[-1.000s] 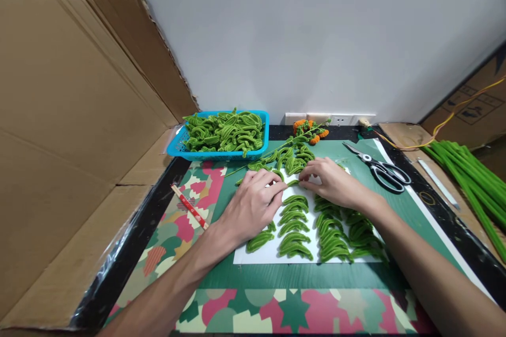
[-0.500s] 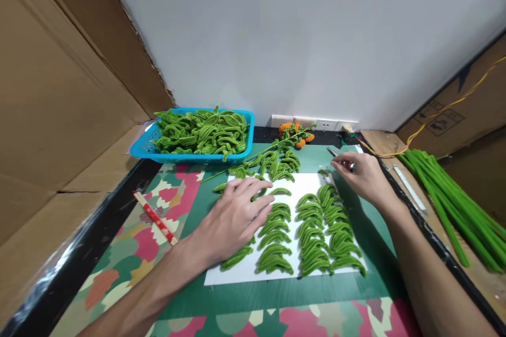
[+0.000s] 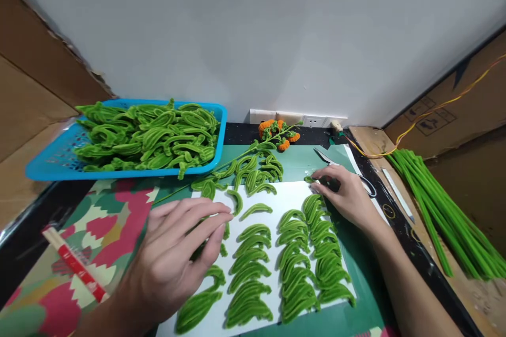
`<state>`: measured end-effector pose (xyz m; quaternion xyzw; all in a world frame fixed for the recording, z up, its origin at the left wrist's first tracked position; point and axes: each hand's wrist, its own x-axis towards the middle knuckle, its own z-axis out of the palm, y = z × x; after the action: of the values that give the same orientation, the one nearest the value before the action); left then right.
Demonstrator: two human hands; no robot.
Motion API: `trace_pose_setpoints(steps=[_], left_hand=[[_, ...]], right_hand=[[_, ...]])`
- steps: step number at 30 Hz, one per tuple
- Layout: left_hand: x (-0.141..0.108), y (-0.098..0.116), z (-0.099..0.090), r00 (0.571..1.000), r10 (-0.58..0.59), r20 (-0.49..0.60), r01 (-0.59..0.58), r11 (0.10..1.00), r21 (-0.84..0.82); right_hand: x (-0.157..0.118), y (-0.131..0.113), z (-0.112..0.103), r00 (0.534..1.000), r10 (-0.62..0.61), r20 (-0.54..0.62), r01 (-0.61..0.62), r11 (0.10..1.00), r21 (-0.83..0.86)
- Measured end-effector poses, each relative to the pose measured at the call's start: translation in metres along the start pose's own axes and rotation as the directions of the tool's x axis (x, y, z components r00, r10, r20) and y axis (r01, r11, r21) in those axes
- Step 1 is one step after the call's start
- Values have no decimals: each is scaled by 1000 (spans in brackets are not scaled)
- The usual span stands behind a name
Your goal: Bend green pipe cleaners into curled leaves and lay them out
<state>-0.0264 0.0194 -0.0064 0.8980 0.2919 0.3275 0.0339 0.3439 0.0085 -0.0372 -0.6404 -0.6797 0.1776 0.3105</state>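
Note:
My left hand hovers over the left side of a white sheet, palm down, fingers stretched and slightly bent, partly covering a column of green fuzzy chenille leaves. Close to its fingertips lies a curved green strip. At the sheet's top right corner my right hand has thumb and index finger closed around a small green chenille piece, mostly hidden by the fingers. Just behind this hand, scissors lie on the green mat. Columns of overlapping green leaves fill the sheet's middle and right.
A blue basket heaped with green chenille pieces stands at back left. Behind the sheet lie loose leaves and a stem with orange chenille flowers. Wrapped chopsticks lie left; green chenille stems and a white pen-like tool lie right.
My right hand has come off the scissors and moved to the small green piece at the sheet's corner. My left hand has shifted left and nearer, uncovering more leaves. The view has turned slightly.

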Motion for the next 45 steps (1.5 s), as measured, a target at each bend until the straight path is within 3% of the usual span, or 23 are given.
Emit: trace_pose_setpoints(steps=[6, 10, 12, 14, 18, 23, 26, 33, 45], left_hand=[[-4, -1, -7, 997, -63, 40, 61, 997, 41], [-6, -1, -6, 995, -37, 95, 31, 998, 61], [-5, 1, -2, 992, -34, 120, 26, 997, 70], [-3, 7, 3, 989, -66, 128, 59, 996, 63], [0, 18, 12, 986, -68, 151, 55, 995, 87], [1, 20, 17, 973, -9, 230, -13, 995, 95], [1, 19, 15, 967, -15, 253, 0, 998, 59], [0, 19, 11, 951, -36, 307, 26, 999, 38], [1, 21, 9, 945, -11, 326, 4, 1000, 22]], right_hand=[[8, 1, -3, 999, 34, -6, -34, 999, 36], [4, -32, -7, 997, -5, -77, 11, 997, 75], [0, -57, -1, 995, -90, -32, 93, 989, 111], [-7, -79, 10, 985, -140, 103, 128, 985, 113], [-17, -101, 31, 959, -145, 243, 145, 989, 18], [-19, -99, 49, 976, -97, 193, 115, 990, -83], [-18, -97, 55, 967, -154, 205, 177, 979, -100], [-13, -91, 44, 968, -186, 168, 194, 980, -34], [-16, -93, 36, 902, -257, 348, 266, 964, 22]])
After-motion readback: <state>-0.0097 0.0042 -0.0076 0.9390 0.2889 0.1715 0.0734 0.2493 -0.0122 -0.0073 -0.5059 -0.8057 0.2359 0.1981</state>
